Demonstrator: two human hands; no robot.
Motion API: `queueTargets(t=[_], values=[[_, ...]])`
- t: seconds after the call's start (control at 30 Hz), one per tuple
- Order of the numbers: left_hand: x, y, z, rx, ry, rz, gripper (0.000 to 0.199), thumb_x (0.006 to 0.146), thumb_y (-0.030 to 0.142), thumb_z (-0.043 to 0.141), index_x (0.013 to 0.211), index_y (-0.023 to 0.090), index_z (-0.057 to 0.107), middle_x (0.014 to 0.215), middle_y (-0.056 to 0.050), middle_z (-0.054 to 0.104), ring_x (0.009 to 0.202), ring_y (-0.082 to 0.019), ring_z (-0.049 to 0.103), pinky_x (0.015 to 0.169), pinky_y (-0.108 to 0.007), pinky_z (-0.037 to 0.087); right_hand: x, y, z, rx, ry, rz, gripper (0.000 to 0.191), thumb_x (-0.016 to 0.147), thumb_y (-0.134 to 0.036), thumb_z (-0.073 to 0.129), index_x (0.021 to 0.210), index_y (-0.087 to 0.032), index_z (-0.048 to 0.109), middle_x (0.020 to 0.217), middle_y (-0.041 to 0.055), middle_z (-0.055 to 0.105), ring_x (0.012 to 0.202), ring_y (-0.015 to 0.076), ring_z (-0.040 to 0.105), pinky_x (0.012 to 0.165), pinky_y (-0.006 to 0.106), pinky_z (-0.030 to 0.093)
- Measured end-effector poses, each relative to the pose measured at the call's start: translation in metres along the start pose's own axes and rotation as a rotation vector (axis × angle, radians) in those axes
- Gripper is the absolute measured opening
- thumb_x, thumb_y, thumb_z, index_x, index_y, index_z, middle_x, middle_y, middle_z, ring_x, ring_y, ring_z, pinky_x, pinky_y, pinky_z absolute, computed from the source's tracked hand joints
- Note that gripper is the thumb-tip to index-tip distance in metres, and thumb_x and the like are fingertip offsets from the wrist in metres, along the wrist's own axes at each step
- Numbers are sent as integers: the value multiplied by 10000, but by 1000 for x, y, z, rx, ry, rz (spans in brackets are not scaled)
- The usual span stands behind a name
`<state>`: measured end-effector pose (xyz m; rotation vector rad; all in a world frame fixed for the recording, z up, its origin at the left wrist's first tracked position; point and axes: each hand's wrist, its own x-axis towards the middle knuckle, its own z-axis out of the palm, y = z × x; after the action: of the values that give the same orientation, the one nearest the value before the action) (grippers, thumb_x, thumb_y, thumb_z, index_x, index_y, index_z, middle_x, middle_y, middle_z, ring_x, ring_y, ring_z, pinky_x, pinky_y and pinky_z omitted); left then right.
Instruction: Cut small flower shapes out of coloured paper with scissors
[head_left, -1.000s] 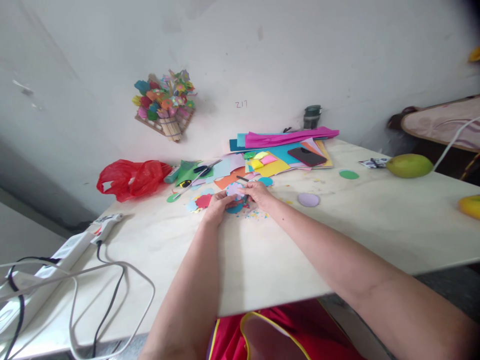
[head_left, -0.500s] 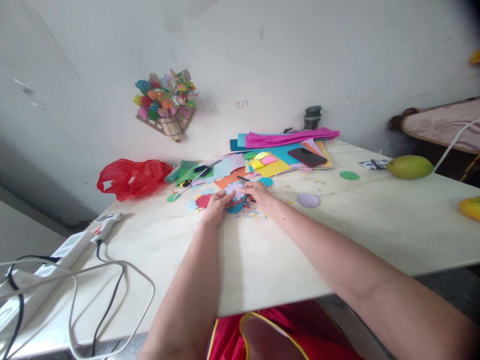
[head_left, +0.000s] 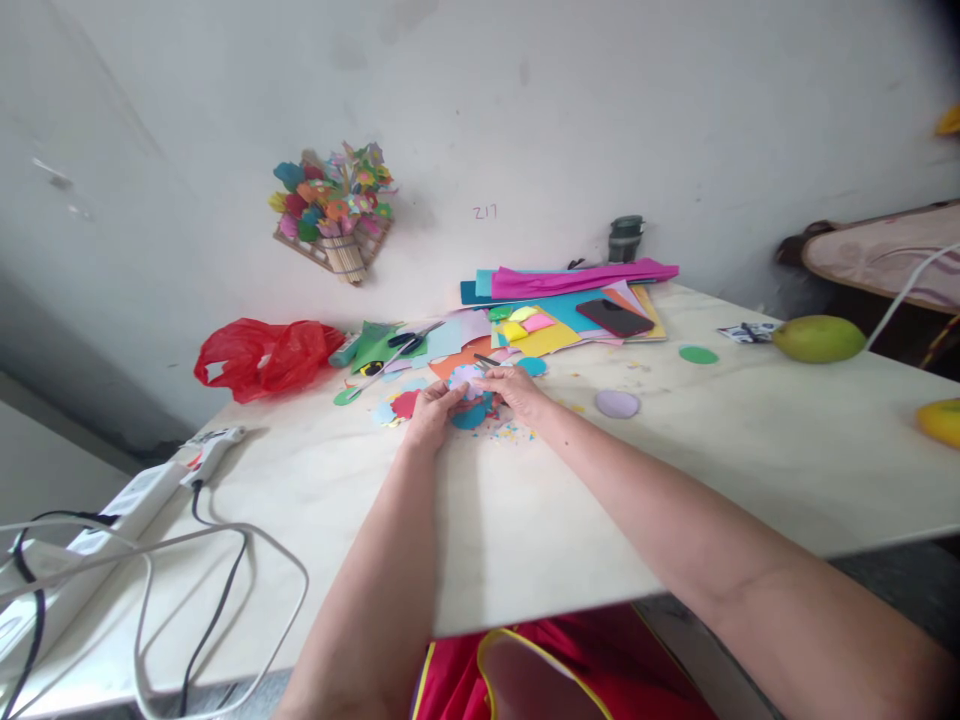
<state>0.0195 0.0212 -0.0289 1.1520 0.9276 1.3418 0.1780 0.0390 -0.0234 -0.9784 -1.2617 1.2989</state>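
Between my two hands is a lavender paper flower (head_left: pixel 466 378) with a scalloped edge. My left hand (head_left: pixel 433 412) pinches it at its lower left, thumb on top. My right hand (head_left: pixel 516 388) closes its fingertips on the right edge. Metal scissor blades (head_left: pixel 486 361) stick out beyond the right fingers; their handles are mostly hidden in that hand. Just below lies a blue paper circle (head_left: pixel 470 417), with tiny colored clippings (head_left: pixel 510 433) beside it. A red scalloped cutout (head_left: pixel 406 404) rests left of my left hand, among pale blue and yellow ones.
Colored sheets with a phone (head_left: pixel 615 317) on them lie at the back. Black-handled scissors (head_left: pixel 406 342) and a red plastic bag (head_left: pixel 262 357) are at back left. Lavender (head_left: pixel 617 404) and green circles (head_left: pixel 698 354) and a mango (head_left: pixel 819 339) sit rightward. A power strip (head_left: pixel 127 510) and cables occupy the left.
My right fingertips have shifted slightly left over the lavender flower, and the scissor blades show a little more. The flower has turned or tilted slightly.
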Motion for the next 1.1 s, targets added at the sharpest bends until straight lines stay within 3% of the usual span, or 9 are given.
queueTargets(t=[0.17, 0.3, 0.43, 0.6, 0.8, 1.1], values=[[1, -1, 0, 2, 16, -7, 439, 500, 417, 948, 741, 154, 691, 675, -42, 725, 708, -261, 748, 737, -376, 597, 0, -2, -2, -154, -52, -64, 279, 706, -400, 735, 596, -171, 619, 557, -32, 543, 511, 99, 467, 503, 233, 382], [4, -4, -2, 3, 40, 4, 484, 466, 455, 952, 743, 152, 694, 686, -54, 732, 694, -262, 747, 725, -377, 603, 2, -7, -6, -339, 42, -144, 317, 886, -406, 567, 720, -162, 682, 699, 17, 662, 671, 153, 607, 609, 250, 453], [5, -4, -4, -16, 63, -1, 479, 460, 451, 954, 735, 163, 686, 704, -55, 740, 724, -264, 752, 732, -373, 604, 1, -14, -12, -941, 184, -174, 210, 917, -274, 568, 893, -174, 752, 963, 83, 749, 953, 224, 669, 782, 289, 478], [6, -3, -4, -53, 92, -7, 493, 441, 443, 961, 729, 154, 684, 707, -60, 741, 760, -276, 758, 764, -376, 600, -7, -18, -12, -1415, 91, -159, 286, 918, -242, 576, 1141, -159, 735, 1250, 164, 669, 1189, 291, 593, 883, 332, 486], [6, -4, -4, -47, 86, -13, 468, 464, 440, 951, 733, 160, 689, 717, -66, 738, 844, -304, 759, 798, -395, 593, -10, -22, -11, -1540, 37, -85, 361, 928, -212, 558, 1256, -119, 680, 1288, 177, 632, 1199, 288, 606, 904, 329, 496], [7, -5, -5, -19, 154, -8, 461, 471, 438, 942, 703, 155, 661, 676, -48, 711, 750, -282, 755, 746, -376, 585, -8, -36, -15, -1589, -1, -31, 363, 829, -163, 689, 1190, -127, 703, 1136, 198, 725, 1105, 283, 675, 898, 335, 469]])
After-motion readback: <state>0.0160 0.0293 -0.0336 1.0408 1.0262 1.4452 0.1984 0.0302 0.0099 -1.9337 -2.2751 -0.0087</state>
